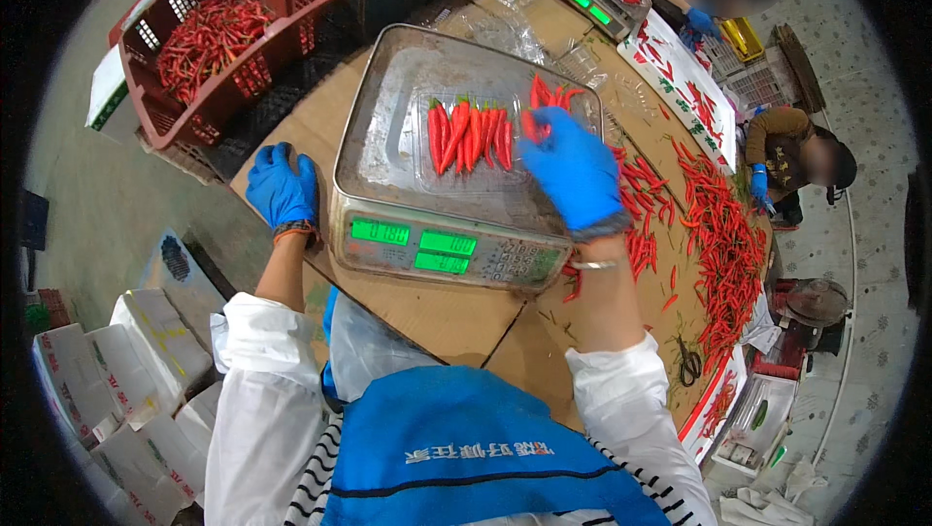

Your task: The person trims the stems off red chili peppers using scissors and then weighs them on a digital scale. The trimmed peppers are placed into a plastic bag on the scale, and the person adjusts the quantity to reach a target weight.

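Observation:
A scale (pixel 388 177) with a metal pan and green-lit displays stands on the cardboard-covered table in front of me. On its pan lies a clear plastic tray (pixel 424 159) with several red chili peppers (pixel 468 136) side by side, stems mostly away from me. My right hand (pixel 575 175), in a blue glove, is over the pan's right side, its fingers closed on a red chili pepper (pixel 529 125). More chilies (pixel 551 92) lie just beyond those fingertips. Left of the scale, my gloved left hand (pixel 280 188) rests at the table edge, fingers slightly apart and holding nothing.
A brown crate (pixel 301 36) of chilies stands at the far left. Loose chilies (pixel 718 235) are heaped along the table's right side, with scissors (pixel 688 363) nearby. A second scale (pixel 582 4) and empty clear trays (pixel 582 65) are farther back. Two people work beyond the table.

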A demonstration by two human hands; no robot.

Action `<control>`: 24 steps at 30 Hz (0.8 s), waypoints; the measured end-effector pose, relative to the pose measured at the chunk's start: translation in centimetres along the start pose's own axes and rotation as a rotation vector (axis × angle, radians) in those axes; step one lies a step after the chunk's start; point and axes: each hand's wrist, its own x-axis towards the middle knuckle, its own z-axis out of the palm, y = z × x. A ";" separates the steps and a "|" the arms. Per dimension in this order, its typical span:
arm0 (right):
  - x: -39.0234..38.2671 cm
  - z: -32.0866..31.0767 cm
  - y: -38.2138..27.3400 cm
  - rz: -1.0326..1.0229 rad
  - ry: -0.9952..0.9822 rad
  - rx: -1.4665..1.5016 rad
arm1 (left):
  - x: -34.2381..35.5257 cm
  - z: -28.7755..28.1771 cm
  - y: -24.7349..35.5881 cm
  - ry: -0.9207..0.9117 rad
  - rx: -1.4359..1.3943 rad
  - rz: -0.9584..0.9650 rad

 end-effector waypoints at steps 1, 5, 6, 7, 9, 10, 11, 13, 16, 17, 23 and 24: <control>0.6 1.0 -0.2 -0.063 0.016 -0.026 | -0.1 0.1 0.0 0.011 0.003 0.005; 1.3 1.8 -0.8 0.039 -0.014 -0.041 | -0.3 0.3 -0.1 0.042 0.003 0.012; 1.3 0.6 -0.4 0.104 -0.014 0.013 | -0.2 0.4 -0.2 0.049 -0.005 0.015; 1.3 -0.4 0.3 0.173 -0.017 0.066 | -0.4 0.5 -0.4 0.052 -0.014 0.021; 2.3 -1.7 4.6 0.221 0.008 0.046 | -0.3 -0.1 0.1 0.016 0.000 -0.003; 2.9 -2.1 5.2 0.243 0.028 0.038 | -0.1 -0.3 0.5 0.005 0.004 -0.013; 3.5 -1.9 5.5 0.229 0.027 0.027 | -0.1 -0.4 0.6 0.000 0.007 -0.017; 4.9 -1.2 5.5 0.201 0.026 0.007 | -0.1 -0.4 0.3 -0.009 0.016 -0.024; 8.1 0.4 5.8 0.202 -0.071 -0.102 | -0.2 0.4 -0.3 0.043 0.045 -0.006; 8.9 0.7 6.1 0.208 -0.119 -0.155 | -0.2 0.4 -0.2 0.043 0.042 -0.001; 11.1 0.2 9.3 0.134 -0.184 0.084 | -0.3 -0.1 0.2 0.030 -0.016 0.014; 10.6 -0.5 9.3 0.178 -0.147 0.239 | -0.3 0.0 0.1 0.039 -0.012 0.008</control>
